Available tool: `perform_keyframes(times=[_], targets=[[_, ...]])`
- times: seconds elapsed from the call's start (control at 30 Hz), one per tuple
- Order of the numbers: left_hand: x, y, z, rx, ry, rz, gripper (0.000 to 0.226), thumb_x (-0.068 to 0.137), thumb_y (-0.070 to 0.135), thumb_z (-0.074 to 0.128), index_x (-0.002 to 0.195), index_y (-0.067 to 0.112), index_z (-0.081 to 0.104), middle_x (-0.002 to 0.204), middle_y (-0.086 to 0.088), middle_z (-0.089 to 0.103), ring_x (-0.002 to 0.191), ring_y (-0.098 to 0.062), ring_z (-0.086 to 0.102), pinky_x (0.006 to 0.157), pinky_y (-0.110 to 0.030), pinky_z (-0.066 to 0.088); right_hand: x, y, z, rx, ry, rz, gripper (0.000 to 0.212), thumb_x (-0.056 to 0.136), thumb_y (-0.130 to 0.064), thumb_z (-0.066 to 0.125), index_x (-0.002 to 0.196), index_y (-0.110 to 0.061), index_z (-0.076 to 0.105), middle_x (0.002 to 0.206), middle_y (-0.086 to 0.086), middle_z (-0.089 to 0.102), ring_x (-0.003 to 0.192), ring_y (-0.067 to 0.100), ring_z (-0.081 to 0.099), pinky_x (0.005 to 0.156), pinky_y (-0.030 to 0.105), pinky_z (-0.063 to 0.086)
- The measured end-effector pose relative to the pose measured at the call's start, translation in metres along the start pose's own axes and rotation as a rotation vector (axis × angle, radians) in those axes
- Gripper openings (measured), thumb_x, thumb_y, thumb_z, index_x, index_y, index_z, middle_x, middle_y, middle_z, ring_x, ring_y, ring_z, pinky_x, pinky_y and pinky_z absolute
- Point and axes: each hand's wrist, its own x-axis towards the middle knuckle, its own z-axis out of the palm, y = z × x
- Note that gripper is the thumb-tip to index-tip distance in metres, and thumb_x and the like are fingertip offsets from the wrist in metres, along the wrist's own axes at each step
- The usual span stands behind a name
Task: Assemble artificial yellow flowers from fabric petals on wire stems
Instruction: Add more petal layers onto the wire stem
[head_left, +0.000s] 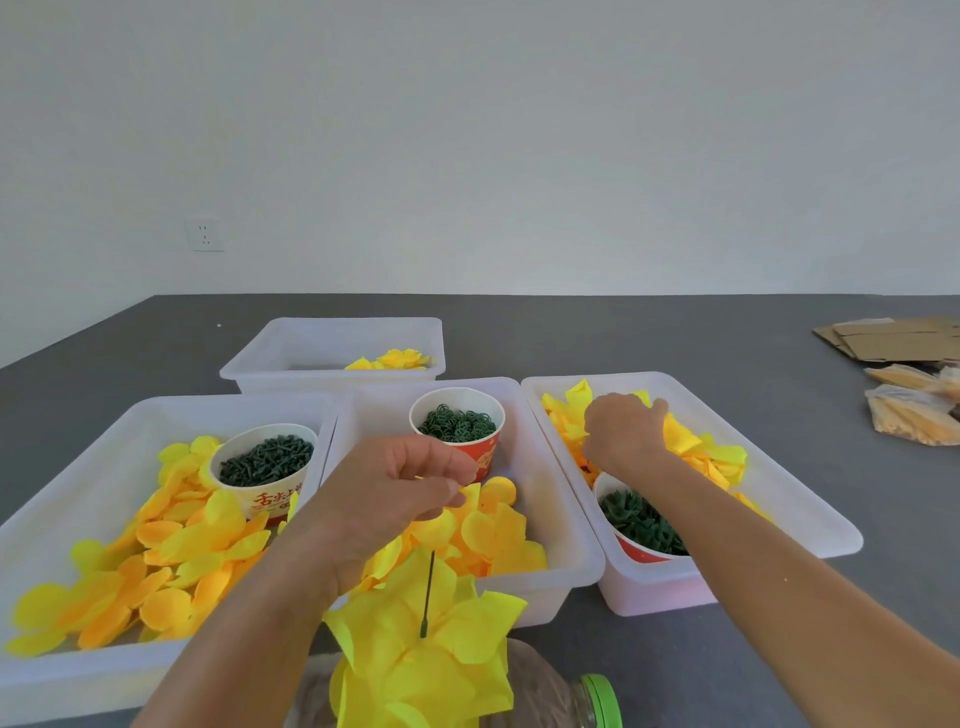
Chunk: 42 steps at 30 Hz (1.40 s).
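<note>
My left hand hovers over the middle bin and pinches the top of a thin green wire stem. The stem hangs down into a partly built yellow fabric flower near the bottom of the view. My right hand reaches into the right bin, fingers curled down among the pointed yellow petals; what it holds is hidden. Round yellow and orange petals fill the left bin.
Paper cups of green parts stand in the bins: left cup, middle cup, right cup. A far bin holds finished yellow flowers. Cardboard and bagged petals lie at right. A green-capped bottle lies below.
</note>
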Motion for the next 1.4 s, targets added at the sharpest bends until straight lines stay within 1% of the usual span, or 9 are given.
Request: perform_keyframes(times=[0.13, 0.37, 0.47, 0.63, 0.8, 0.93, 1.07, 1.2, 1.4], targets=[[0.002, 0.000, 0.001, 0.017, -0.006, -0.001, 0.019, 0.084, -0.003, 0.059, 0.091, 0.010, 0.072, 0.089, -0.004, 0.073, 0.086, -0.017, 0.069, 0.084, -0.034, 0.053, -0.008, 0.017, -0.004, 0.415, 0.023, 0.109, 0.008, 0.083, -0.027, 0.063, 0.076, -0.029, 0.061, 0.111, -0.008, 0.060, 0.105, 0.020, 0.054, 0.087, 0.037, 0.031], [0.013, 0.007, 0.003, 0.035, 0.000, 0.017, 0.021, 0.084, -0.004, 0.059, 0.089, 0.012, 0.072, 0.086, -0.001, 0.074, 0.087, -0.019, 0.069, 0.083, -0.033, 0.054, -0.022, 0.020, -0.017, 0.872, 0.314, 0.053, 0.005, 0.077, -0.015, 0.072, 0.076, -0.020, 0.071, 0.095, -0.004, 0.070, 0.104, 0.020, 0.057, 0.098, 0.041, 0.036], [0.022, 0.009, 0.005, 0.070, 0.015, 0.042, 0.020, 0.084, -0.001, 0.060, 0.088, 0.015, 0.072, 0.087, -0.002, 0.074, 0.090, -0.021, 0.068, 0.080, -0.028, 0.054, -0.022, 0.018, -0.020, 1.039, 0.384, -0.066, 0.005, 0.081, -0.010, 0.070, 0.081, -0.013, 0.067, 0.090, -0.001, 0.064, 0.098, 0.018, 0.055, 0.090, 0.033, 0.041], [0.036, 0.005, 0.010, 0.144, 0.072, 0.097, 0.019, 0.084, 0.005, 0.064, 0.084, 0.023, 0.069, 0.094, -0.003, 0.070, 0.095, -0.019, 0.065, 0.083, -0.031, 0.054, -0.013, 0.012, -0.020, 1.329, 0.331, 0.091, 0.002, 0.091, -0.012, 0.058, 0.090, -0.011, 0.056, 0.090, 0.005, 0.059, 0.086, 0.018, 0.054, 0.069, 0.027, 0.039], [0.043, -0.005, 0.011, 0.153, 0.089, 0.072, 0.015, 0.082, 0.009, 0.068, 0.083, 0.024, 0.068, 0.086, 0.001, 0.068, 0.093, -0.019, 0.065, 0.081, -0.028, 0.052, -0.016, 0.002, -0.015, 1.462, 0.286, 0.202, 0.008, 0.086, -0.016, 0.065, 0.083, -0.019, 0.059, 0.096, 0.007, 0.064, 0.090, 0.019, 0.058, 0.075, 0.032, 0.046], [0.049, -0.006, 0.011, 0.140, 0.108, 0.084, 0.013, 0.080, 0.014, 0.072, 0.091, 0.019, 0.068, 0.087, 0.001, 0.069, 0.092, -0.020, 0.065, 0.079, -0.029, 0.053, -0.024, -0.014, -0.024, 1.503, 0.208, 0.156, 0.007, 0.084, -0.018, 0.068, 0.084, -0.018, 0.061, 0.093, 0.011, 0.068, 0.082, 0.021, 0.062, 0.076, 0.037, 0.052], [0.054, -0.005, 0.010, 0.055, 0.142, 0.064, 0.036, 0.076, 0.022, 0.076, 0.108, 0.012, 0.065, 0.097, -0.005, 0.069, 0.093, -0.020, 0.065, 0.081, -0.033, 0.055, -0.039, -0.032, -0.039, 1.621, 0.083, 0.062, 0.006, 0.084, -0.015, 0.068, 0.081, -0.015, 0.063, 0.073, 0.007, 0.067, 0.057, 0.008, 0.063, 0.052, 0.023, 0.053], [0.056, -0.004, 0.007, -0.111, 0.114, -0.016, 0.028, 0.073, 0.029, 0.077, 0.092, 0.010, 0.069, 0.087, -0.007, 0.074, 0.080, -0.019, 0.071, 0.074, -0.031, 0.058, -0.057, -0.049, -0.052, 1.697, -0.054, -0.045, 0.005, 0.082, -0.013, 0.070, 0.081, -0.012, 0.065, 0.066, -0.001, 0.068, 0.054, 0.004, 0.062, 0.050, 0.018, 0.050], [0.048, -0.008, -0.001, -0.333, 0.057, -0.077, 0.007, 0.073, 0.011, 0.073, 0.080, 0.010, 0.071, 0.080, -0.010, 0.074, 0.071, -0.022, 0.072, 0.062, -0.030, 0.058, -0.078, -0.064, -0.063, 1.824, -0.295, -0.073, 0.010, 0.077, -0.019, 0.072, 0.079, -0.011, 0.066, 0.071, 0.004, 0.070, 0.059, 0.015, 0.064, 0.051, 0.026, 0.053]])
